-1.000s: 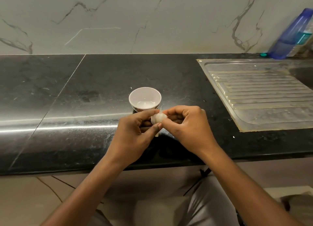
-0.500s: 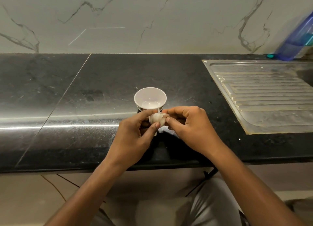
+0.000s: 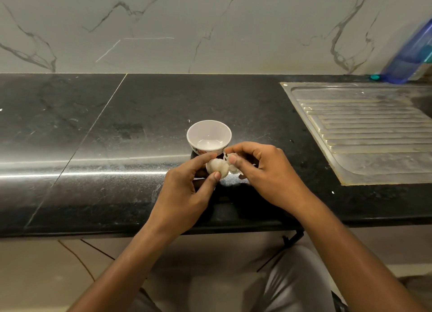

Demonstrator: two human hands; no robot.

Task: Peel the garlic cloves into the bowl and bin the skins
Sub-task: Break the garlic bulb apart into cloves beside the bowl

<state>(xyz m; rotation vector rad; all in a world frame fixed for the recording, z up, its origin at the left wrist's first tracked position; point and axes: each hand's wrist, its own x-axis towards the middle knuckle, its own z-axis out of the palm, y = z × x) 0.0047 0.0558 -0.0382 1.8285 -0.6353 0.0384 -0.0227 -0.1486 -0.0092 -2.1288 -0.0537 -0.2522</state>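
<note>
Presently the garlic bulb (image 3: 216, 168) is pinched in the left grip (image 3: 187, 194). A piece (image 3: 232, 166) at its right is pinched by the right grip (image 3: 266, 173).

"What sort of place am I looking at through this camera?"

"I'd say a kitchen. I can see a long black stone counter (image 3: 117, 136) with a shiny front edge."

"What else tells you that?"

"On my right a metal sink board (image 3: 374, 134) with ridges is set into the counter. A blue bottle (image 3: 406, 61), a bit blurry, is at the back by the wall (image 3: 210, 26). The wall is pale marble with grey lines. A small white bowl (image 3: 201, 136) sits on the counter too."
</note>
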